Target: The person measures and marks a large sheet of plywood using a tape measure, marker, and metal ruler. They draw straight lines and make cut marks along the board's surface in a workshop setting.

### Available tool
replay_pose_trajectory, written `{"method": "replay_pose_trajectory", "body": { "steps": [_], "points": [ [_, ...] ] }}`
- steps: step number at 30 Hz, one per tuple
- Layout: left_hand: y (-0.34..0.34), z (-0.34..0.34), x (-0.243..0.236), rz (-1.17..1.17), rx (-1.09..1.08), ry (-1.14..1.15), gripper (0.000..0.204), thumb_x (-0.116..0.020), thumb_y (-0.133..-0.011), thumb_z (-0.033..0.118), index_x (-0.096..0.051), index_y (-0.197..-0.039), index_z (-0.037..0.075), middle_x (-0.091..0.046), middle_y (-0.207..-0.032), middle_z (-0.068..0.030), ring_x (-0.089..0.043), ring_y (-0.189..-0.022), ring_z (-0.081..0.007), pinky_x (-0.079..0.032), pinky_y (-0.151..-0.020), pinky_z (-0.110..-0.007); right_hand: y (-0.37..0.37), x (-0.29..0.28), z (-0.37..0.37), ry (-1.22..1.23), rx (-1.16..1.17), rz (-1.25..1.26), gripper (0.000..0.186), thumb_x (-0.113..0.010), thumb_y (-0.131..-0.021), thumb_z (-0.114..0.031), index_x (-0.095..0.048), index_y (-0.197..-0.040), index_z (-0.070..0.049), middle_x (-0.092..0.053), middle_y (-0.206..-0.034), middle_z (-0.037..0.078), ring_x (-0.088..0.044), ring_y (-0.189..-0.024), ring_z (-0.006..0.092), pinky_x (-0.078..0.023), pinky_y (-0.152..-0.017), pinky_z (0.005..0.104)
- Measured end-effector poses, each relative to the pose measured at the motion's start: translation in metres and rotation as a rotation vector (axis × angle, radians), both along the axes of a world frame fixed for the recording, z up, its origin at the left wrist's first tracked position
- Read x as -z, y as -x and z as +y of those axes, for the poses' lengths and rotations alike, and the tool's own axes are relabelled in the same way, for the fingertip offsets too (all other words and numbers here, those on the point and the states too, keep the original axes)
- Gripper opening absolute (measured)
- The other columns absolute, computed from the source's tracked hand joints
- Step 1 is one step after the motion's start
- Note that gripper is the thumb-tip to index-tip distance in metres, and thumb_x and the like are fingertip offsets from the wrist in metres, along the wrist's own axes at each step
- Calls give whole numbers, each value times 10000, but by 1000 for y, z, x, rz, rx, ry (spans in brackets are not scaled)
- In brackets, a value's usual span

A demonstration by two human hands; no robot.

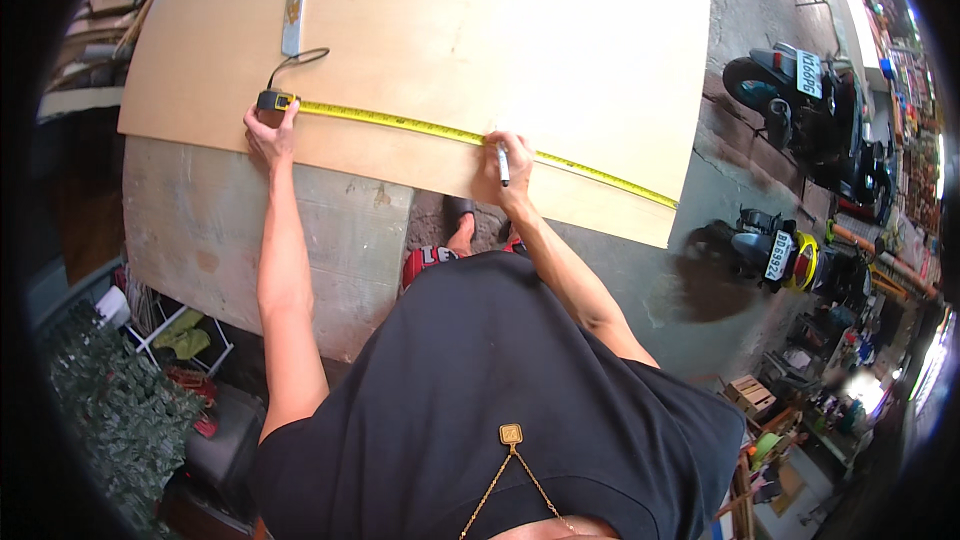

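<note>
Currently, the tape measure lies extended across the board, gripped by the left hand. The right hand pinches a marker; marking appears unfinished.

Lg. wood sheet, tape measure & motorbikes indicate wkshp.
</note>
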State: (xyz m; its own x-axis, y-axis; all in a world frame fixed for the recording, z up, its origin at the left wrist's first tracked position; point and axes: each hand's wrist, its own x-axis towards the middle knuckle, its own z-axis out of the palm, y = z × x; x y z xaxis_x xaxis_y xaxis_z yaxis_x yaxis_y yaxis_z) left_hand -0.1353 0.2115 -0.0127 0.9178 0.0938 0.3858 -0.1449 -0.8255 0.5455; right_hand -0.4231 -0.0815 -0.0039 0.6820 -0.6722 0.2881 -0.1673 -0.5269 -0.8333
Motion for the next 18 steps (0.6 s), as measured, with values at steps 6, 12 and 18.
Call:
{"method": "replay_pose_trajectory", "body": {
  "steps": [6, 12, 18],
  "points": [
    [8, -44, -60, 474, 379, 22, 556, -838, -594, 344, -603, -1020, 77, -625, -1060, -145, -603, -961, -287, -499, -806, -410, 0, -4, -3, 96, 21, 57, 90, -598, -761, -56, -616, -833, -108, -627, -760, 91, -572, -793, 328, -416, -742, 437],
    [113, -144, -57, 263, 853, -157, 583, -826, -575, 490, -626, -937, 79, -643, -894, -136, -639, -817, -302, -525, -750, -408, -1, -3, -7, 9, 21, 54, 112, -619, -744, -26, -594, -831, -91, -616, -752, 111, -566, -770, 330, -435, -718, 420],
    [178, -223, -71, 435, 1076, -324, 545, -837, -548, 528, -640, -817, 97, -658, -740, -99, -657, -701, -276, -527, -646, -388, 62, -44, -46, -112, -31, -135, 178, -715, -757, -80, -604, -887, -31, -613, -823, 130, -583, -788, 291, -459, -711, 364]
  ]
}}
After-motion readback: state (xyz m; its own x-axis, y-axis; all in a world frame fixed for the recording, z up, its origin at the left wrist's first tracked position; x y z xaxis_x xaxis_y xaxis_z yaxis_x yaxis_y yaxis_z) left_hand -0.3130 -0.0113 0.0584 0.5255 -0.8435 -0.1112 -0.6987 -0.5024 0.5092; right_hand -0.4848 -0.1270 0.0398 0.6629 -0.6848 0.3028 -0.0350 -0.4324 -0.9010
